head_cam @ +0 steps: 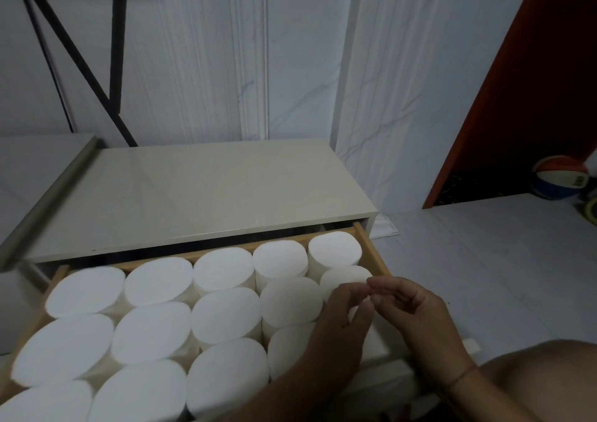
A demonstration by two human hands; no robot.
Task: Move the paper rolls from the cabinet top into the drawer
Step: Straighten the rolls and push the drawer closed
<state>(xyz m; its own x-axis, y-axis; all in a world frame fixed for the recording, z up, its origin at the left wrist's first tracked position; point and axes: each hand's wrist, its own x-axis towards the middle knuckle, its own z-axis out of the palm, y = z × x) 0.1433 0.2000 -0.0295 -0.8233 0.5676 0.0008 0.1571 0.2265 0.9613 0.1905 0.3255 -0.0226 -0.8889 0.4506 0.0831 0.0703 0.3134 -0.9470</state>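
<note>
Fingertips [374, 283] of left hand [342, 321] and right hand [420, 315] meet (loosely curled) above paper rolls [226, 318] in drawer [371, 253].

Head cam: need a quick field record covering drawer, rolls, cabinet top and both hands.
drawer: pulled open, wooden walls
paper rolls: standing on end, packed in rows, filling the visible drawer
cabinet top: no rolls in view on it
left hand: over the drawer's front right corner, fingers curled above a roll; grip unclear
right hand: beside the left, fingers loosely curled, fingertips near the left's, nothing visibly held
ball: on the floor, far right
task state: looks nearly or fully done
</note>
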